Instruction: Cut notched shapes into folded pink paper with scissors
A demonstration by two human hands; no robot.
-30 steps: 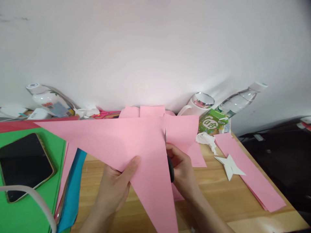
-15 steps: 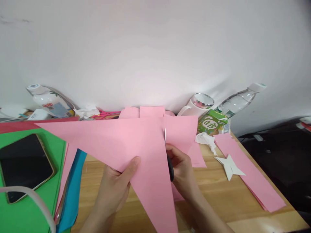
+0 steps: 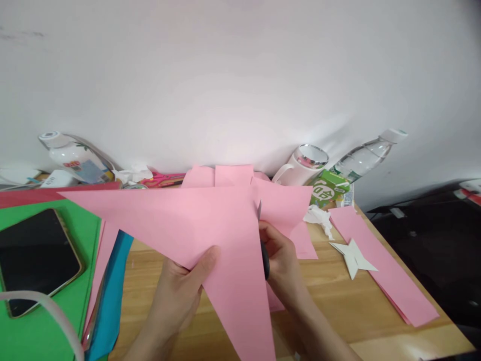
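A large sheet of pink paper (image 3: 221, 220) with long pointed arms is held up over the wooden desk. My left hand (image 3: 184, 286) pinches its inner corner, thumb on top and fingers underneath. My right hand (image 3: 280, 255) is closed round the black handle of a pair of scissors (image 3: 265, 260). One blade shows at the cut edge, near the top of the paper; the other is hidden. To the right of the blade, a pink flap (image 3: 283, 205) bends away from the sheet.
A white paper star (image 3: 353, 258) lies partly over folded pink strips (image 3: 387, 271) at right. Behind stand a mug (image 3: 302, 163), a green box (image 3: 328, 188) and a clear bottle (image 3: 366, 158). At left, a phone (image 3: 39, 258) rests on green sheets, beside blue paper (image 3: 112, 296).
The scissors blade shows wider and tilts a little to the right. The pink flap has swung and curled further to the right. My left hand keeps its hold.
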